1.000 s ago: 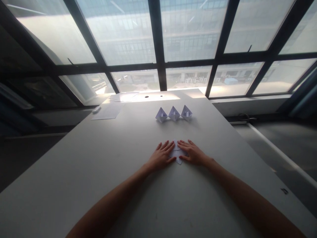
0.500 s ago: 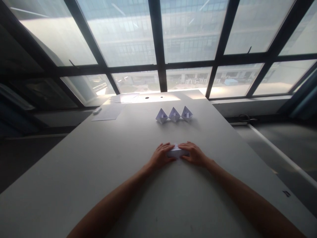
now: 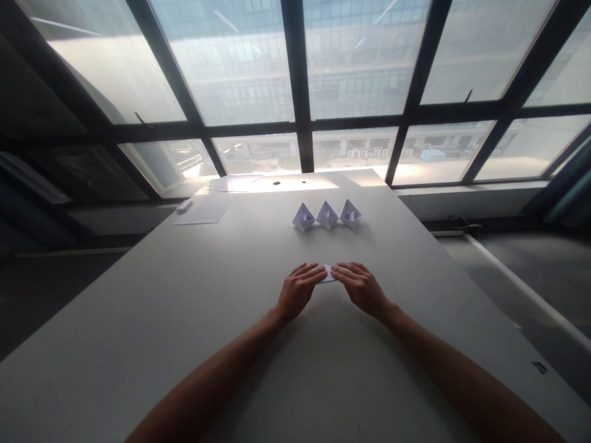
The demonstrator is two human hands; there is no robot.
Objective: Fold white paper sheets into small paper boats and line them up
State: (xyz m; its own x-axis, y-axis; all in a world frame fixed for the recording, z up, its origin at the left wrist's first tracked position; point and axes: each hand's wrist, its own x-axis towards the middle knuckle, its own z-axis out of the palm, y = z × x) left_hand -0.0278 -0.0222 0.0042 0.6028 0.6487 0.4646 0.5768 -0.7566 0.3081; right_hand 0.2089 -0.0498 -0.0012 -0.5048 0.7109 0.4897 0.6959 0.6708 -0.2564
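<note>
A small piece of folded white paper (image 3: pixel 327 275) lies on the table between my hands, with only its middle showing. My left hand (image 3: pixel 300 287) covers its left end, fingers stretched over the top. Over the right end, my right hand (image 3: pixel 361 285) does the same, its fingertips close to those of the left. Both thumbs are mostly hidden under the hands. Beyond them stand three folded paper boats in a row: a left one (image 3: pixel 303 218), a middle one (image 3: pixel 327 216) and a right one (image 3: pixel 351 215).
The white table (image 3: pixel 221 295) reaches to the windows. Flat paper sheets (image 3: pixel 203 211) lie at its far left, with a small white object (image 3: pixel 183 206) at their edge. Two dark holes show near the table's far end. A dark mark (image 3: pixel 539 368) is near the right edge.
The paper's near flap, upright half a second ago, now looks folded down flat, so less paper shows. My thumbs have moved from its near edge to under the hands.
</note>
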